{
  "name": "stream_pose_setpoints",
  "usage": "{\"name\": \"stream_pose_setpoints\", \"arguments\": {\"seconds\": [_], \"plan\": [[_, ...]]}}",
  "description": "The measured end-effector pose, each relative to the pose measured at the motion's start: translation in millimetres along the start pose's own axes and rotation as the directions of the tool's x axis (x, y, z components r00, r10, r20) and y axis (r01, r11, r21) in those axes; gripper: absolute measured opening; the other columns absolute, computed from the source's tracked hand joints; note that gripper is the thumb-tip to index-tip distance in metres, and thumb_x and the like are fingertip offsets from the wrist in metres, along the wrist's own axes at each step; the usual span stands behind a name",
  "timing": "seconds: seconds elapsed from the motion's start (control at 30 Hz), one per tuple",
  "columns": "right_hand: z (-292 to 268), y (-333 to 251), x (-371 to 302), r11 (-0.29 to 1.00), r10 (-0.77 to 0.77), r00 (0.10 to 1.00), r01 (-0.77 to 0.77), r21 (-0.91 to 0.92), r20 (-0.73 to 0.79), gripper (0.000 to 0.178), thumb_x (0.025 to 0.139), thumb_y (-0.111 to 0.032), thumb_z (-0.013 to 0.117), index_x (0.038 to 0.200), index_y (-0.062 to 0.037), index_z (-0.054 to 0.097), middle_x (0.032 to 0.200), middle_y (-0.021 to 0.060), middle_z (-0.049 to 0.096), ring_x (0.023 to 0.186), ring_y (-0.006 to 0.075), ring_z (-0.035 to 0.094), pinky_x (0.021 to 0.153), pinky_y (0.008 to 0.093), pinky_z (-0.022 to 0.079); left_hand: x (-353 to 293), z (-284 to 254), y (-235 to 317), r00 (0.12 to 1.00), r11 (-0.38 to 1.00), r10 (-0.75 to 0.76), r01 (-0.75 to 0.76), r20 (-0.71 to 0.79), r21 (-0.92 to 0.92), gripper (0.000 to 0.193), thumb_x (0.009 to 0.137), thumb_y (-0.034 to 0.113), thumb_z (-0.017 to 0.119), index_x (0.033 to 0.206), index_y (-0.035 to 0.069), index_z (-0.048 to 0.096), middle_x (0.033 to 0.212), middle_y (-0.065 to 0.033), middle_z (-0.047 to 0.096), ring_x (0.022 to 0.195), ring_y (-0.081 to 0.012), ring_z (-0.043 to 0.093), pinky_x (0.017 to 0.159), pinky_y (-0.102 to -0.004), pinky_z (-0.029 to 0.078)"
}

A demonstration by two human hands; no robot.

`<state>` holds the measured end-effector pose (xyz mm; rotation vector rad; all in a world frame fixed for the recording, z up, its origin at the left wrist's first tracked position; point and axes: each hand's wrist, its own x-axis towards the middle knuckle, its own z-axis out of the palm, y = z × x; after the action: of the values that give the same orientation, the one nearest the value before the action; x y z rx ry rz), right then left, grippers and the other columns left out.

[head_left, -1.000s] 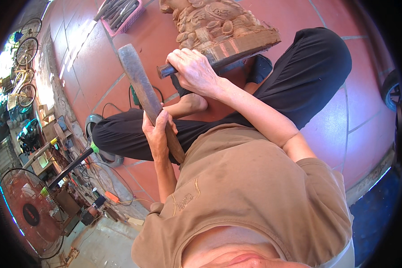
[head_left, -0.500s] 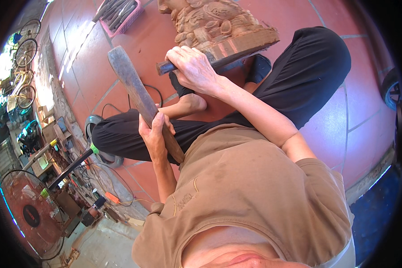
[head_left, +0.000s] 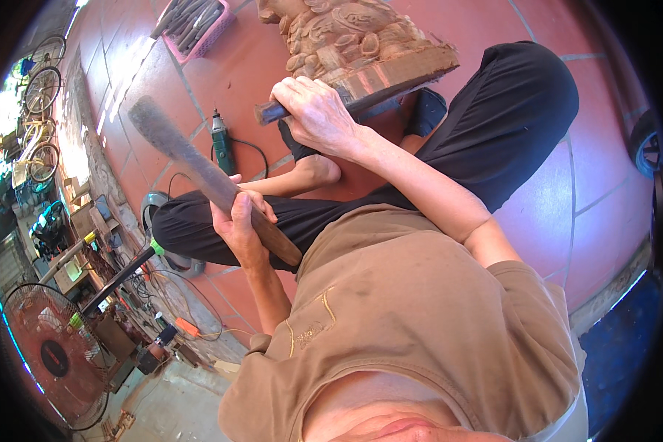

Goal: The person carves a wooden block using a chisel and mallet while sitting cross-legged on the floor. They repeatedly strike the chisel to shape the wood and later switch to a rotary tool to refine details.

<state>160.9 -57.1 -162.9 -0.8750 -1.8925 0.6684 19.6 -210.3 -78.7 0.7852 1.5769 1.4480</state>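
Observation:
My left hand (head_left: 241, 225) is closed around a long wooden mallet (head_left: 176, 151), a paddle-shaped bar whose wide end slants up and left over the floor. Its narrow end rests near my shirt. My right hand (head_left: 316, 118) grips a chisel (head_left: 271, 112); only its dark blunt end sticks out to the left, and the tip is hidden by the hand and the carving. Just beyond that hand lies a brown wood carving (head_left: 357, 44) with rounded relief and a flat base (head_left: 390, 79) turned toward me. The mallet's wide end is apart from the chisel.
A green rotary tool (head_left: 221, 144) with a black cord stands on the red tiles (head_left: 261, 55) left of my foot. Further off is a pink basket (head_left: 199, 48) of chisels. My bent legs (head_left: 493, 125) flank the carving. A fan (head_left: 51, 353) stands at the left.
My left hand has swung the mallet left, away from the chisel, uncovering the green rotary tool. The right hand and chisel have barely shifted.

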Motion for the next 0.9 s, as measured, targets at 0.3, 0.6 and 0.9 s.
{"name": "stream_pose_setpoints", "arguments": {"seconds": [0.3,0.6,0.9], "plan": [[0.3,0.4,-0.8,1.0,0.013,1.0,-0.013,0.0,-0.005,0.028,0.07,0.004,0.062,0.096,-0.0045,0.054,0.086,0.013,0.058,0.085,0.0351,0.06,0.075,0.0455,0.048,-1.2,4.1,-5.1,1.0,0.997,-0.008,0.007,0.009,0.078,0.039,0.096,0.023,0.062,0.122,-0.003,0.05,0.072,-0.0095,0.056,0.051,-0.0168,0.055,0.047,-0.0254,0.047],[0.1,0.0,0.5,1.0,0.017,1.0,-0.017,-0.009,-0.002,0.027,0.071,0.003,0.064,0.095,-0.0048,0.054,0.086,0.0127,0.057,0.084,0.0349,0.06,0.075,0.0448,0.048,-2.1,5.9,-4.5,0.999,0.999,-0.039,0.038,0.014,0.031,0.04,0.092,0.015,0.064,0.123,-0.006,0.05,0.072,-0.0092,0.056,0.054,-0.0149,0.055,0.047,-0.0268,0.049],[-0.7,1.7,1.8,0.999,0.033,0.999,-0.033,0.005,0.0,0.026,0.072,0.002,0.064,0.096,-0.0035,0.055,0.087,0.0136,0.059,0.086,0.0358,0.061,0.075,0.0454,0.05,-3.2,7.8,-2.5,0.999,0.999,-0.032,0.032,-0.001,0.036,0.04,0.092,0.015,0.064,0.124,-0.005,0.05,0.072,-0.0091,0.056,0.054,-0.0151,0.055,0.048,-0.027,0.049]]}}
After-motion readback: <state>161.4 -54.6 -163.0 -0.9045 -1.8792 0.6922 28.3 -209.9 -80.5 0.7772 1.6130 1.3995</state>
